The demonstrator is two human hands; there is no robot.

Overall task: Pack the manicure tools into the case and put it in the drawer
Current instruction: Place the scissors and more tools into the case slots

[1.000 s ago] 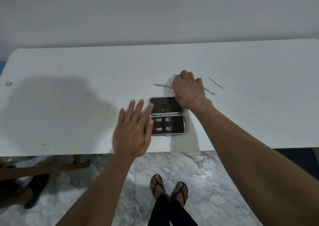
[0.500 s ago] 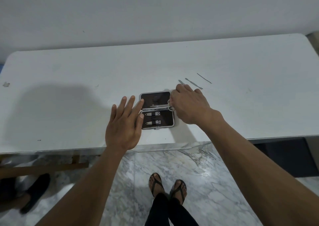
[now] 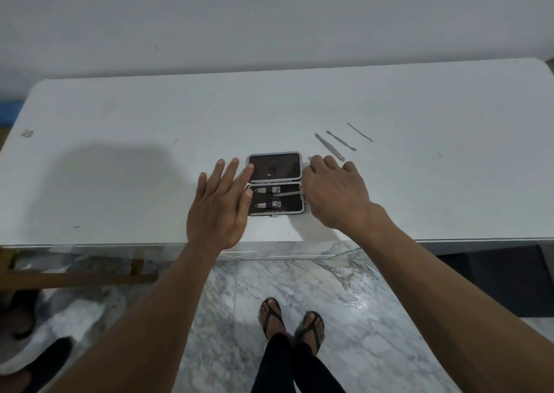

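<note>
The black manicure case [image 3: 274,167] lies open near the front edge of the white table [image 3: 150,122]. Two nail clippers [image 3: 266,190] sit strapped in its lower half. My left hand [image 3: 217,206] is flat with its fingers spread, fingertips on the case's left edge. My right hand [image 3: 332,194] is palm down at the case's right edge, gripping small scissors [image 3: 292,194] whose blades lie across the lower half. Tweezers [image 3: 329,147], a cuticle pusher [image 3: 341,140] and a thin probe [image 3: 359,132] lie loose behind my right hand.
A small grey scrap [image 3: 27,133] lies at the table's far left. A pale drawer front [image 3: 278,253] shows under the table's front edge. Below are a marble floor, my sandalled feet [image 3: 292,322], a wooden bar [image 3: 78,277] and dark shoes at lower left.
My right hand has come back from the loose tools to the case's right edge with the scissors, whose blades now lie in the lower half. My left hand stays on the case.
</note>
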